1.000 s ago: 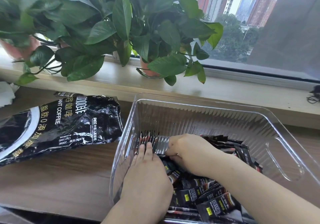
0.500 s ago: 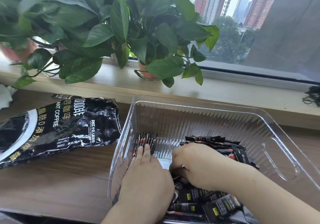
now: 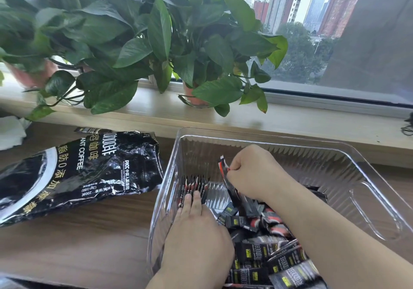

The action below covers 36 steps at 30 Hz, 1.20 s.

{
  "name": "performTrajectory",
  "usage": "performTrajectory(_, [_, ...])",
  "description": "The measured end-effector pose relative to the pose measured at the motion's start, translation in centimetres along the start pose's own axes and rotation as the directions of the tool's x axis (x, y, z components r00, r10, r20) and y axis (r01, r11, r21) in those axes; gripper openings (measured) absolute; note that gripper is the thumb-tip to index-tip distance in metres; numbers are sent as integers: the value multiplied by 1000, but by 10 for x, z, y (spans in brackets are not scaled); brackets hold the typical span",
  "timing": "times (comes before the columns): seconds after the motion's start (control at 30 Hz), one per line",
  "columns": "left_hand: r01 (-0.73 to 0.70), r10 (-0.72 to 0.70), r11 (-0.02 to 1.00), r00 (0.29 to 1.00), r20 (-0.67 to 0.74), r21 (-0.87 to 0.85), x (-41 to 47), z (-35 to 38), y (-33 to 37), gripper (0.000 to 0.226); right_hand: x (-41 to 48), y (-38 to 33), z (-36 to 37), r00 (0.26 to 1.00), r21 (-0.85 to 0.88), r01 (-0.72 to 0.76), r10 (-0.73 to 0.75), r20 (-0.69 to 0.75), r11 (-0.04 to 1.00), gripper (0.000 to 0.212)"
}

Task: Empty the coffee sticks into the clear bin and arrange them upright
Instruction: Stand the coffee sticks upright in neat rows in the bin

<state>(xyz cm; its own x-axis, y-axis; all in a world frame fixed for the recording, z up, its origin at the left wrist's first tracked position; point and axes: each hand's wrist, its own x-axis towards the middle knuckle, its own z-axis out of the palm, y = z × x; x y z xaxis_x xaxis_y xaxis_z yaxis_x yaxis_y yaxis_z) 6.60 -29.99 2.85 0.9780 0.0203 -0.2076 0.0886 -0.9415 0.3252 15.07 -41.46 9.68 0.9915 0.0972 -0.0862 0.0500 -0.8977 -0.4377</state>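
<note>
The clear bin (image 3: 268, 140) is sitting on the wooden table (image 3: 89, 244), with its far rim close to the windowsill (image 3: 156, 114). Inside, a short row of upright sticks (image 3: 194, 183) is standing right by the left wall. The left hand (image 3: 196, 232) is lying flat with straight fingers, and its tips are pressing on the near side of that row. It is not gripping anything.

The right hand (image 3: 252, 172) is curling around one coffee stick (image 3: 223, 164). It is pinching the stick near the top and holding it up at a slant, with the low end down by the pile. The pile of loose sticks (image 3: 268, 255) is lying flat in the near part of the bin, under the right arm.

A strip of bare bin floor is showing between the row and the pile. The far right part of the floor is showing bare too, all the way to the right wall.

The black coffee bag (image 3: 78, 172) is lying flat on the table, its edge just beside the bin's left wall. Leafy plants (image 3: 134, 42) are hanging over the sill.
</note>
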Motion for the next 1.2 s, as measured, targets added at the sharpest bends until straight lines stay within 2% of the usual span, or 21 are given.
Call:
performTrajectory(0.07, [-2, 2, 1000, 1000, 0, 15, 1, 1, 0, 59, 8, -5, 8, 985, 7, -106, 104, 139, 994, 27])
performTrajectory(0.13, [-4, 3, 1000, 1000, 2, 29, 1, 1, 1, 59, 13, -5, 20, 935, 137, -258, 211, 286, 956, 21])
performTrajectory(0.2, [-7, 7, 999, 1000, 2, 33, 2, 0, 0, 59, 13, -4, 31, 908, 334, -368, 258, 331, 868, 12])
performTrajectory(0.3, [-15, 14, 998, 1000, 18, 59, 2, 0, 1, 70, 10, -2, 42, 906, 499, -406, 267, 328, 765, 3])
performTrajectory(0.37, [-15, 13, 997, 999, 35, 69, 2, 0, 2, 84, 10, -3, 46, 919, 545, -384, 250, 306, 745, 2])
performTrajectory(0.47, [-4, 1, 997, 999, 51, 73, 2, -1, 2, 88, 11, -1, 53, 948, 560, -313, 212, 238, 767, 9])
performTrajectory(0.6, [-13, 8, 997, 998, 58, 75, 2, -1, 2, 91, 9, 3, 59, 989, 410, -142, 115, 90, 901, 19])
performTrajectory(0.67, [-26, 19, 993, 998, 65, 112, 1, -1, 1, 86, 9, 6, 59, 986, 462, -149, 97, 134, 874, 16])
performTrajectory(0.73, [-44, 33, 987, 997, 76, 155, 2, -1, 0, 69, 7, 6, 55, 978, 516, -171, 80, 194, 840, 13])
performTrajectory(0.8, [-51, 38, 987, 996, 83, 153, 2, -1, 1, 62, 7, 9, 52, 975, 479, -163, 67, 212, 863, 13])
performTrajectory(0.87, [-51, 40, 987, 996, 80, 153, 1, 1, 3, 66, 7, 9, 51, 978, 427, -137, 54, 200, 894, 13])
performTrajectory(1.0, [-45, 37, 988, 998, 56, 149, 1, 3, 2, 89, 11, 9, 58, 986, 377, -79, 16, 168, 923, 17])
performTrajectory(1.1, [-64, 60, 989, 998, 30, 131, 2, 4, 2, 84, 12, 11, 58, 991, 338, -52, 6, 136, 940, 21])
performTrajectory(1.2, [-48, 52, 993, 998, -29, 107, 0, 3, 4, 90, 12, 12, 59, 995, 291, -34, 5, 101, 956, 27])
